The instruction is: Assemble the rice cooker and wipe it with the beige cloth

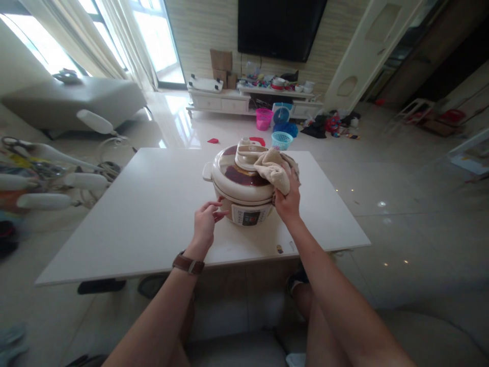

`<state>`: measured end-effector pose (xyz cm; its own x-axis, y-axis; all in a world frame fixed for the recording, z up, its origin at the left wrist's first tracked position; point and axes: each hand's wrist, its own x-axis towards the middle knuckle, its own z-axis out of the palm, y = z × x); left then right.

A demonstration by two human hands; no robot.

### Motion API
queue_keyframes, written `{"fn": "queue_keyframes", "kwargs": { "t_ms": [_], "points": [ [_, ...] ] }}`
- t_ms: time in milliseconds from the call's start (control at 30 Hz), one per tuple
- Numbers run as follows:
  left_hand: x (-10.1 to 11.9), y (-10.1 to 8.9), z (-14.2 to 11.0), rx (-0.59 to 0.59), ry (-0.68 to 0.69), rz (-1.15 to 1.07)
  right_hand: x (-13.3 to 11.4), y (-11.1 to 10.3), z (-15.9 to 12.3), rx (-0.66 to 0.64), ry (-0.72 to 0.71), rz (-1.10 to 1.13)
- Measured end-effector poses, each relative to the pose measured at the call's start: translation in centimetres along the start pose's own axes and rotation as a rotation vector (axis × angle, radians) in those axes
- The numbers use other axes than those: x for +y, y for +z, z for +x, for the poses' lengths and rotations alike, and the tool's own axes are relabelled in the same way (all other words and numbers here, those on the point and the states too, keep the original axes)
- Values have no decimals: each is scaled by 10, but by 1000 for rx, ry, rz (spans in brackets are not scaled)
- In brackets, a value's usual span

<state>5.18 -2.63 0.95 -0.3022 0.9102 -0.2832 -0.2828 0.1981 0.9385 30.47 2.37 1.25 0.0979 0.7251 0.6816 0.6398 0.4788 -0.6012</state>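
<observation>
A cream electric cooker [250, 216] with a control panel on its front stands upright on the white table [153, 214]. Its domed lid [229, 173] has a dark see-through window and a cream handle on top. My right hand [288, 199] is closed around a crumpled beige cloth [273, 171], pressing it against the right side of the lid. On the near left side of the cooker, my left hand [206, 219] has its fingers apart, the tips at or close to the cooker's body; nothing is held in it.
A tiny yellow and dark item [279, 249] lies near the table's front edge. Beyond the table are a pink basket [263, 120], a light blue basket [281, 140] and a low white cabinet [233, 104]. A white fan-like object [57, 153] stands to the left.
</observation>
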Motion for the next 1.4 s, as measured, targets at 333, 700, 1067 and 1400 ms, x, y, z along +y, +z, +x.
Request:
{"fn": "queue_keyframes", "kwargs": {
  "t_ms": [333,700,1067,1400],
  "points": [
    [-3,3,1,24,20,-9,-19,-4,-43,-175,-126,-31],
    [-5,4,2,32,24,0,-12,13,-40,40,4,56],
    [-6,5,2,43,26,-11,-12,13,-39,39,-31,45],
    [-8,5,2,42,33,5,-13,13,-40,47,3,22]
  ]
}}
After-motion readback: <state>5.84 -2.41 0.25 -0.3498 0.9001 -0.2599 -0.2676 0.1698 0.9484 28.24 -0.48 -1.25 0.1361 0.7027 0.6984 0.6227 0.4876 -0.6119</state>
